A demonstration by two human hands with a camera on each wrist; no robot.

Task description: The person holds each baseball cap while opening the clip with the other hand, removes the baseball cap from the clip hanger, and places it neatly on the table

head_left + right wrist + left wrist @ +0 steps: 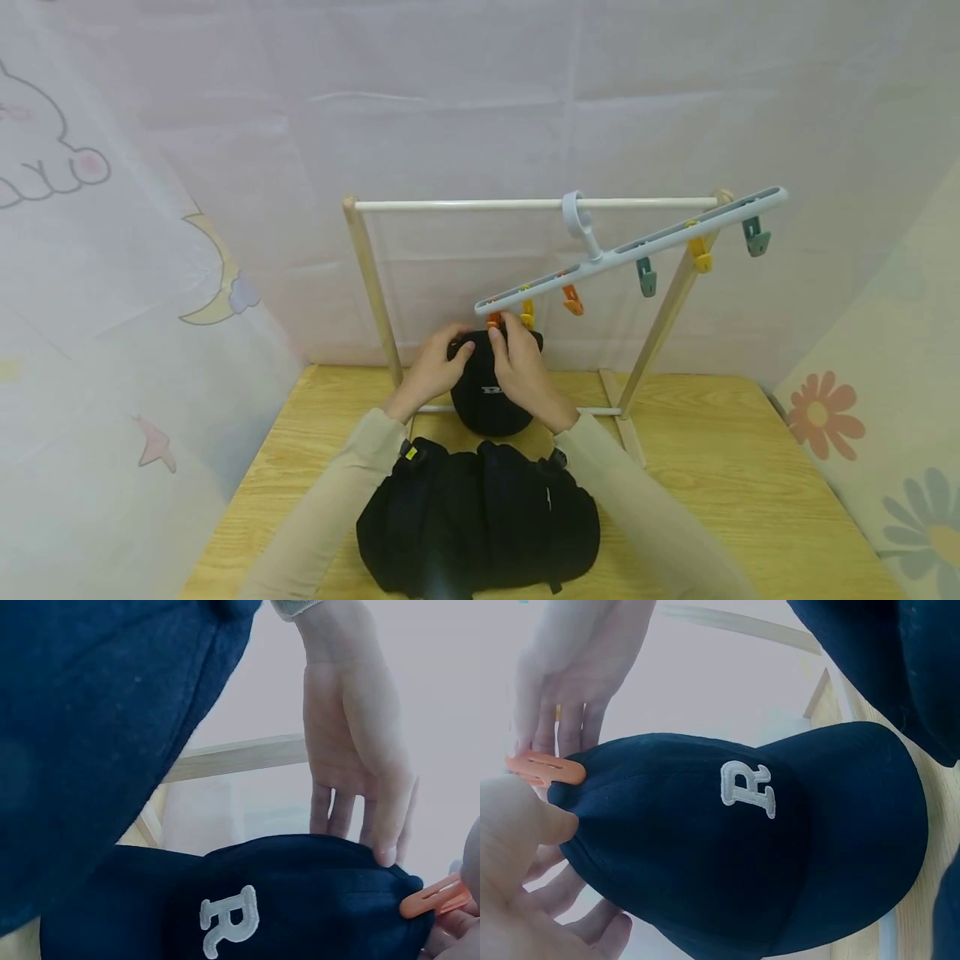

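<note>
A black baseball cap (pixel 480 400) with a white letter R hangs brim down below the low left end of a pale blue clip hanger (pixel 660 242). My left hand (pixel 433 367) pinches the crown's upper left edge, thumb in front and fingers behind. With my right hand (pixel 521 371) I pinch an orange clip (pixel 492 320) at that end. In the left wrist view the orange clip (pixel 547 769) meets the top edge of the crown. In the right wrist view its tip (pixel 415 906) overlaps the cloth; much of my right hand is outside that frame.
The hanger hooks over the white rod (pixel 465 205) of a wooden rack and tilts up to the right. Several other clips, such as a yellow one (pixel 699 254), hang from it. A black strapped fabric bag (pixel 480 517) lies in front on the wooden table (pixel 720 475).
</note>
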